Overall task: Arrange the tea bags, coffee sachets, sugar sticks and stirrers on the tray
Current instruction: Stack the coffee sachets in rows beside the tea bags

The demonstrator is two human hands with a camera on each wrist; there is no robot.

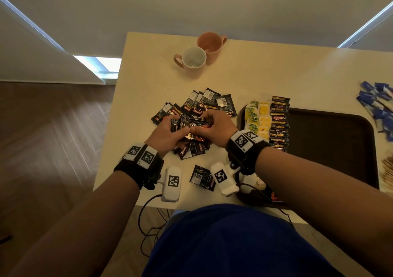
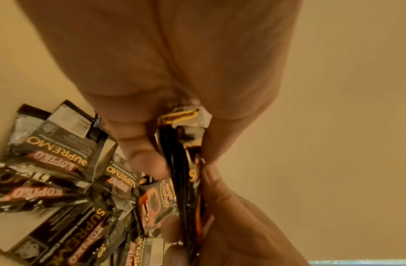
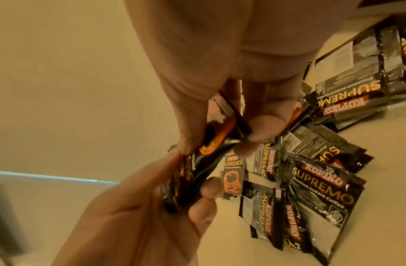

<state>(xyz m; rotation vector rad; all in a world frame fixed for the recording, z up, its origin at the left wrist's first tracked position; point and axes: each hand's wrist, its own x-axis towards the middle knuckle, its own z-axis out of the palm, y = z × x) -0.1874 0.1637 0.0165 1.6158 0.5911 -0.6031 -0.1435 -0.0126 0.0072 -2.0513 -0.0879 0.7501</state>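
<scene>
Tray (image 1: 331,115): tea bags (image 1: 258,117), coffee sachets (image 1: 279,121) | both hands gripping sachet stack (image 1: 195,123)

Coffee sachets (image 3: 320,187): "KOPIKO SUPREMO Premium Instant Coffee"

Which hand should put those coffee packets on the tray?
Probably the right hand: both hands grip the packets, but the tray lies on its side.

Cream table (image 1: 148,68) vs plain pale wall (image 1: 191,4); herringbone wood floor (image 1: 53,128) on left w/ bright patch, prob. window light (image 1: 100,64).
</scene>
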